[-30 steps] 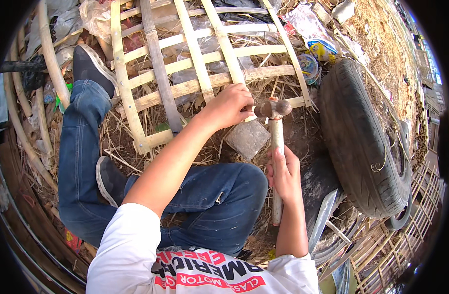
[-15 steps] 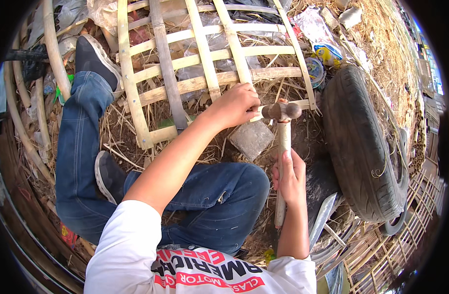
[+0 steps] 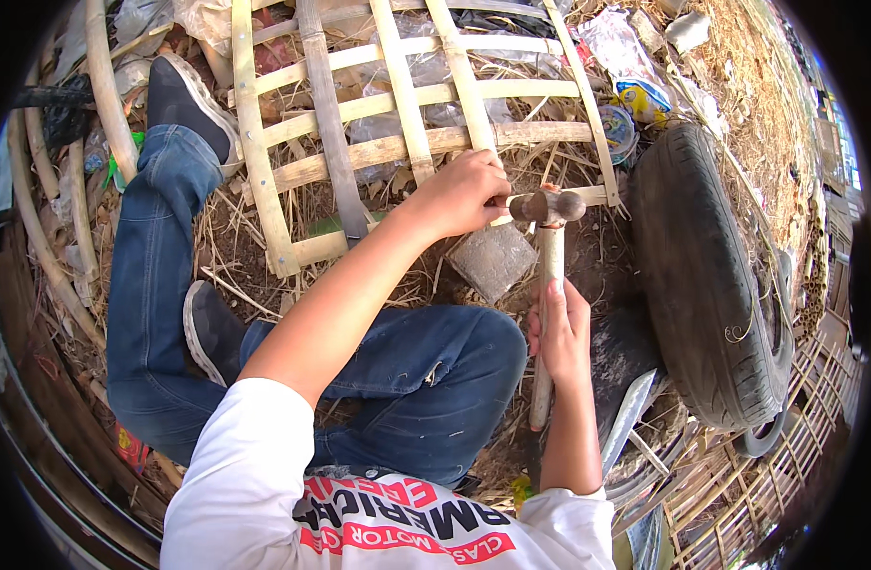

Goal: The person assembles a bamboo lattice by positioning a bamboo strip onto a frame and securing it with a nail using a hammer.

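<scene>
My right hand (image 3: 564, 332) is wrapped round the pale wooden handle of a hammer (image 3: 551, 249), which stands nearly upright in the picture with its rusty metal head at the top. Close to the left side of that head, my left hand (image 3: 464, 193) is closed in a pinch at the near edge of a bamboo lattice (image 3: 409, 123). Whatever is between its fingertips is hidden. The lattice is made of crossed split-bamboo strips, one of them grey and weathered. Just below my left hand, a square grey block (image 3: 492, 261) sits on the ground under the lattice's edge.
A worn black tyre (image 3: 706, 275) stands to the right. Curved bamboo poles (image 3: 106, 95) lie at the far left, near my outstretched leg. Plastic litter (image 3: 621, 47) and dry straw cover the ground. Another bamboo lattice (image 3: 739, 484) lies at the lower right.
The whole view has shifted slightly, so the lattice sits a little higher in the picture. Both hands keep nearly the same places and grips, with the hammer head still beside my left fingers.
</scene>
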`<act>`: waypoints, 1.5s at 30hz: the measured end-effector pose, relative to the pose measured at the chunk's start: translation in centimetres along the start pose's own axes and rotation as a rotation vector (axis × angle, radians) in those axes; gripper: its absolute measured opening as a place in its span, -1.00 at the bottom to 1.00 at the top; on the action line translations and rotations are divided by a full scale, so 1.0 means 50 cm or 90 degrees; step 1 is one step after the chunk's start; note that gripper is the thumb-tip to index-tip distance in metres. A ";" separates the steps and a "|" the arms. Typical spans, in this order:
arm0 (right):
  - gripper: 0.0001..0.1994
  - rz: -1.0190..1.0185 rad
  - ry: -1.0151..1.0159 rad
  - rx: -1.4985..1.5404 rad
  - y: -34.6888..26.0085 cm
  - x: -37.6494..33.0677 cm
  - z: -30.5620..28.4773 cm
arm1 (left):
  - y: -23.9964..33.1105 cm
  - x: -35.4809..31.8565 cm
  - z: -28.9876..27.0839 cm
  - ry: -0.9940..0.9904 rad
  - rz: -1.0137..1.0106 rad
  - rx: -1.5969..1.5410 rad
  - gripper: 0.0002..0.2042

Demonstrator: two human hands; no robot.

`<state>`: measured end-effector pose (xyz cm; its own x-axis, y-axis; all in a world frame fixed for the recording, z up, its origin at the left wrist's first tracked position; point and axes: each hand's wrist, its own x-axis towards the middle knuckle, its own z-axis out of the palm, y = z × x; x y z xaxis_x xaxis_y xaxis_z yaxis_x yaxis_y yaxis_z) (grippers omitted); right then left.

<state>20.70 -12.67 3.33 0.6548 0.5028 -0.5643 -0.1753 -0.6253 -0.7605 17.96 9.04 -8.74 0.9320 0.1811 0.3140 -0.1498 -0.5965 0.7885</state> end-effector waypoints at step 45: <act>-0.55 -0.101 0.095 0.039 0.008 -0.014 0.015 | 0.001 0.002 0.009 0.000 -0.015 -0.026 -0.86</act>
<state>19.61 -12.82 3.20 0.7782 0.4958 -0.3854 -0.1021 -0.5056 -0.8567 18.18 8.67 -8.91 0.9357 0.1943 0.2945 -0.1408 -0.5599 0.8165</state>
